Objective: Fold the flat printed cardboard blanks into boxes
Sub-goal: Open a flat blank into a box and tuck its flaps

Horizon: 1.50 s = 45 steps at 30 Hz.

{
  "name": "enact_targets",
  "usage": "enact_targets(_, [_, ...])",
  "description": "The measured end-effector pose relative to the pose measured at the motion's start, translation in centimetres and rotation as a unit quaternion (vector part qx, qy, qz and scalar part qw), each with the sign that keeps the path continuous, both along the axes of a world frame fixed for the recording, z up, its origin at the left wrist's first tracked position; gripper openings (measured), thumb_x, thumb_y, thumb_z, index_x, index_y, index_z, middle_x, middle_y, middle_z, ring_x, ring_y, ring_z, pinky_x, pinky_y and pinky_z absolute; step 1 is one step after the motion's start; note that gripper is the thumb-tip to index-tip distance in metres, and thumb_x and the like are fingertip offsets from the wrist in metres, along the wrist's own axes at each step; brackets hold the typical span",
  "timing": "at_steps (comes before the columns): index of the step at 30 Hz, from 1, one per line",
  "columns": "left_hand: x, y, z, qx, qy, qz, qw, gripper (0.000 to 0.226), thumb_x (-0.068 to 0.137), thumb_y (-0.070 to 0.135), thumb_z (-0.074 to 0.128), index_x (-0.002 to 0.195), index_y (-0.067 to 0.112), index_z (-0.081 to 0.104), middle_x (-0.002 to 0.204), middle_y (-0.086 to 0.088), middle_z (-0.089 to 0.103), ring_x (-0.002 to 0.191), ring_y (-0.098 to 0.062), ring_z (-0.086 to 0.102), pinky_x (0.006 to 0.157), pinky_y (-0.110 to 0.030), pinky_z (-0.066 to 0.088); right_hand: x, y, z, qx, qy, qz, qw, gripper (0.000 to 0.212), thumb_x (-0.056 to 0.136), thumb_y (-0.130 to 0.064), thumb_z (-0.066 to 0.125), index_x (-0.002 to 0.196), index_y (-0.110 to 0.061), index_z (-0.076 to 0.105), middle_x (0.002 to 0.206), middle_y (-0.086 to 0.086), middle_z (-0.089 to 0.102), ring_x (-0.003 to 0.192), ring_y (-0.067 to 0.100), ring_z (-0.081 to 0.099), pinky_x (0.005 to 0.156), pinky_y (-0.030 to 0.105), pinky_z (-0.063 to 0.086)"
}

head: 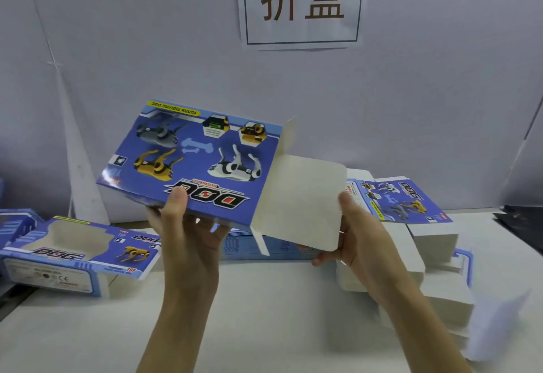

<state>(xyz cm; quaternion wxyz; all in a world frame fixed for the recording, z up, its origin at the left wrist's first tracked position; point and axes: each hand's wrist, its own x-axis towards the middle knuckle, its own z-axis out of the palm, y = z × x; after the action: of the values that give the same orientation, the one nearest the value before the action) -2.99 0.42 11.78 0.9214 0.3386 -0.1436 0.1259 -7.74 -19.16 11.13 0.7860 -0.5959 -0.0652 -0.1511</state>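
The blue printed cardboard box blank (194, 155) is held up above the white table (264, 314): the left hand (188, 234) pinches its near edge, the right hand (357, 237) grips the plain white end flap (299, 205). Forcing that flap off its crease could buckle it.
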Motion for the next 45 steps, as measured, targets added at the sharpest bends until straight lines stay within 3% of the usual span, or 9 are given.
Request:
enact_targets(7, [-0.5, -1.4, -0.6, 0.025, -0.052, 0.049, 0.997, 0.095, 0.068, 0.042, 0.068, 0.15, 0.026, 0.022, 0.122, -0.008, 0.059, 0.092, -0.016, 0.068, 0.065, -0.033, 0.059, 0.5, 1.6, -0.9, -0.127, -0.014, -0.259, 0.957, 0.024, 0.102, -0.017, 0.044, 0.093, -0.014, 0.066, 0.081, -0.001, 0.062, 0.074, 0.027, 0.062, 0.035, 0.025, 0.049])
enact_targets(10, [-1.1, -2.2, -0.5, 0.049, -0.064, 0.093, 0.992, 0.094, 0.066, 0.04, 0.069, 0.146, 0.036, 0.021, 0.11, 0.005, 0.067, 0.092, -0.017, 0.069, 0.066, -0.035, 0.06, 0.9, 1.5, -1.2, -0.172, -0.007, -0.33, 0.928, 0.024, 0.101, -0.015, 0.045, 0.113, -0.015, 0.066, 0.084, -0.003, 0.061, 0.074, 0.017, 0.059, 0.034, 0.02, 0.047])
enact_targets(16, [-2.5, -4.2, -0.8, 0.098, -0.084, 0.128, 0.983, 0.099, 0.066, 0.038, 0.073, 0.146, 0.042, 0.014, 0.124, 0.007, 0.063, 0.108, -0.022, 0.065, 0.08, -0.046, 0.057, 1.2, 1.0, -2.1, -0.391, 0.022, -0.456, 0.799, 0.041, 0.103, -0.016, 0.039, 0.143, -0.021, 0.047, 0.093, 0.01, 0.068, 0.071, 0.023, 0.057, 0.061, 0.031, 0.049])
enact_targets(18, [-2.4, -4.1, -0.7, 0.089, -0.087, 0.126, 0.984, 0.096, 0.068, 0.038, 0.071, 0.145, 0.043, 0.014, 0.12, 0.01, 0.064, 0.105, -0.021, 0.067, 0.079, -0.045, 0.058, 0.8, 0.1, -1.4, -0.3, -0.004, -0.384, 0.873, 0.031, 0.102, -0.016, 0.044, 0.12, -0.027, 0.067, 0.088, -0.002, 0.069, 0.073, 0.015, 0.06, 0.06, 0.019, 0.049])
enact_targets(21, [-1.6, -3.1, -0.4, 0.047, -0.091, 0.092, 0.99, 0.091, 0.071, 0.039, 0.066, 0.148, 0.034, 0.018, 0.122, 0.001, 0.062, 0.098, -0.019, 0.068, 0.069, -0.039, 0.059, 0.3, -0.7, 0.1, 0.089, -0.005, -0.149, 0.985, 0.025, 0.098, -0.026, 0.052, 0.088, -0.03, 0.076, 0.086, -0.007, 0.073, 0.075, 0.009, 0.067, 0.059, 0.022, 0.055])
enact_targets(26, [-1.2, -3.2, -0.6, 0.01, -0.071, 0.036, 0.997, 0.094, 0.07, 0.039, 0.069, 0.15, 0.026, 0.02, 0.126, -0.008, 0.057, 0.097, -0.018, 0.067, 0.063, -0.033, 0.058, 0.4, -0.6, 0.3, 0.373, 0.021, 0.065, 0.925, 0.034, 0.081, -0.032, 0.06, 0.11, -0.017, 0.071, 0.118, 0.006, 0.07, 0.11, 0.023, 0.066, 0.081, 0.04, 0.057])
enact_targets(30, [-1.1, -3.3, -1.0, 0.009, -0.064, 0.029, 0.997, 0.091, 0.071, 0.039, 0.069, 0.148, 0.029, 0.023, 0.119, -0.002, 0.061, 0.095, -0.017, 0.068, 0.064, -0.035, 0.058, -0.1, -0.7, 0.5, 0.392, 0.032, 0.131, 0.91, 0.033, 0.079, -0.031, 0.061, 0.103, -0.015, 0.077, 0.122, 0.006, 0.068, 0.115, 0.025, 0.063, 0.085, 0.044, 0.057])
enact_targets(40, [-1.3, -3.8, -1.4, 0.047, -0.072, 0.051, 0.995, 0.094, 0.068, 0.039, 0.068, 0.149, 0.034, 0.019, 0.113, 0.005, 0.067, 0.096, -0.018, 0.069, 0.068, -0.037, 0.059, 1.1, -0.2, -0.1, 0.36, 0.031, 0.03, 0.932, 0.033, 0.073, -0.02, 0.066, 0.104, -0.012, 0.071, 0.119, 0.011, 0.069, 0.115, 0.026, 0.064, 0.08, 0.051, 0.054])
enact_targets(45, [-0.9, -3.1, -1.2, 0.028, -0.044, 0.001, 0.999, 0.09, 0.068, 0.042, 0.068, 0.147, 0.032, 0.026, 0.12, -0.006, 0.061, 0.096, -0.02, 0.068, 0.067, -0.035, 0.059, 1.1, -0.3, -0.2, 0.308, -0.008, 0.048, 0.95, 0.019, 0.075, -0.023, 0.065, 0.084, -0.02, 0.081, 0.103, 0.003, 0.075, 0.092, 0.016, 0.073, 0.07, 0.036, 0.062])
